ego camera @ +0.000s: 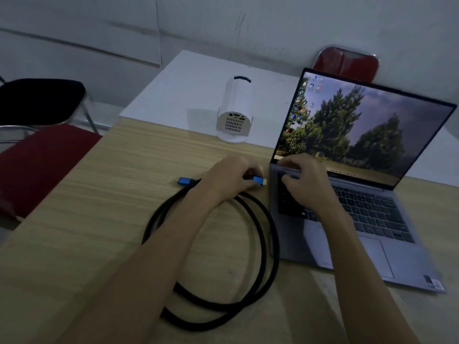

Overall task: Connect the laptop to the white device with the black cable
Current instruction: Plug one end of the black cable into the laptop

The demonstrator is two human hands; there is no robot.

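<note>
Table: your wooden top fills the near half of the view; its left edge runs diagonally beside a red seat, and the near left of the wood is bare.
White surface: it butts against the far edge of the wood and carries the white device; open room lies to the left of the device.
Laptop: open at your right, screen lit and showing trees, its left side edge facing the cable.
Black cable: coiled in loose loops on the wood just left of the laptop, the right side of the coil touching or nearly touching the laptop's left edge.
White device: upright at the far middle, its vented back with ports turned toward you, well apart from both hands.
Left hand: your fingers are closed around one blue plug, its metal tip pointing right, just beside the laptop's left edge.
Right hand: it rests palm down on the far left of the keyboard, fingers curled and gripping nothing.
Free plug: the other blue end lies on the wood left of your left hand.
Containers: none in view.
</note>
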